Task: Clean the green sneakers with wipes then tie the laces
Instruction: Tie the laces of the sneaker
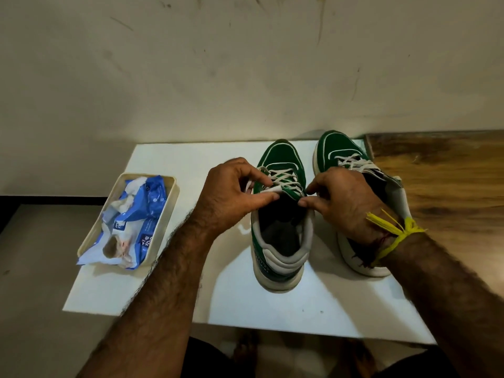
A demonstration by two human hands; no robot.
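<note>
A cream tray (166, 214) sits well to the left of the left sneaker (282, 236) on the white board (300, 309), holding a crumpled blue-and-white pack of wipes (133, 222). The left sneaker is green suede with white piping, a grey padded collar, a thick off-white sole and pale laces (285, 177) criss-crossed up the front; its heel points toward the person. The left hand (231, 195) is at this sneaker's left edge, thumb and forefinger pinching a lace end beside the tongue. The right hand (346, 203) is at the same sneaker's right edge, its thumb and forefinger pinching the other lace end just above the opening. A yellow thread (395, 230) is tied around that wrist. The right sneaker (341, 154) stands just to the right of the left sneaker, parallel to it, partly hidden behind the right hand, its laces loose.
</note>
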